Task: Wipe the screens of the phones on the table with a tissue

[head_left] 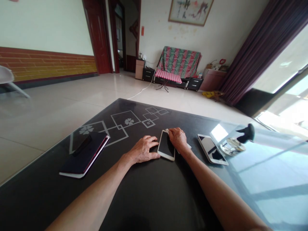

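A white phone (166,147) with a dark screen lies face up on the black table (146,189). My left hand (144,150) rests flat beside it, fingers spread, with the fingertips and thumb at its left edge. Over its upper right side my right hand (178,138) is curled and pressed down. A white cloth or tissue (189,146) shows at the edges of that hand, mostly hidden under it. To the right lies another white device (213,150) with a dark screen, close to a clear bottle (232,146) with a black spray head.
On the left of the table is a dark notebook (89,154) with a dark flat object (82,145) on it. Beyond the table stand a small striped table (168,76) and a cloth-covered item (179,61). A white chair (7,76) is at far left.
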Motion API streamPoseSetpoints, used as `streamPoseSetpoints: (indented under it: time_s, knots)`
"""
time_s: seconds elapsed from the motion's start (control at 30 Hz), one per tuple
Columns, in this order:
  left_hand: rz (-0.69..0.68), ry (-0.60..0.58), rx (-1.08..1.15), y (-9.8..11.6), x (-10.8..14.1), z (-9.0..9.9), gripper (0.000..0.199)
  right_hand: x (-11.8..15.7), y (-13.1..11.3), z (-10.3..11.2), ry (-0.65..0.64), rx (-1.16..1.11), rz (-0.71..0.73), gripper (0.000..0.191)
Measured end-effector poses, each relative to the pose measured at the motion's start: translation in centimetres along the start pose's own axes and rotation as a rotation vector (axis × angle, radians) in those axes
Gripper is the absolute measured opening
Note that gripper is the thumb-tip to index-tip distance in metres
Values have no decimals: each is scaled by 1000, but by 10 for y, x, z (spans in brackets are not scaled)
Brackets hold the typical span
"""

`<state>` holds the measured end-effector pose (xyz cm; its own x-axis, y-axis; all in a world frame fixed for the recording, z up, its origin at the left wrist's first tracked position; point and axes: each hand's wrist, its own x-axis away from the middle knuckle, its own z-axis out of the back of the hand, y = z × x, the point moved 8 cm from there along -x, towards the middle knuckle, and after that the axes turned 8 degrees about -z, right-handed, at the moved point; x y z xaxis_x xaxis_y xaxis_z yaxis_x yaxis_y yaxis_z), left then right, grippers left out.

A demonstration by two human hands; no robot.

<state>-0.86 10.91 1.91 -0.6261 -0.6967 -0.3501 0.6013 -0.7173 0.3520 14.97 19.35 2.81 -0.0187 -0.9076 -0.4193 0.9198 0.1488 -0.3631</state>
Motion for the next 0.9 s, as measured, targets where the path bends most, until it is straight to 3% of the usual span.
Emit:
streamPoseSetpoints:
  time_s: [0.17,0.33,0.67,0.9]
  knots:
    - [-5,19,9,2,0,2,47,-1,13,0,-3,-103,-30,25]
    - [-12,21,20,0,0,0,56,6,20,3,-8,-186,-6,24]
    - [-13,10,36,-2,2,-1,53,22,29,10,9,-165,-98,27]
    - [-23,182,59,-11,1,4,41,39,35,23,60,-121,-202,26]
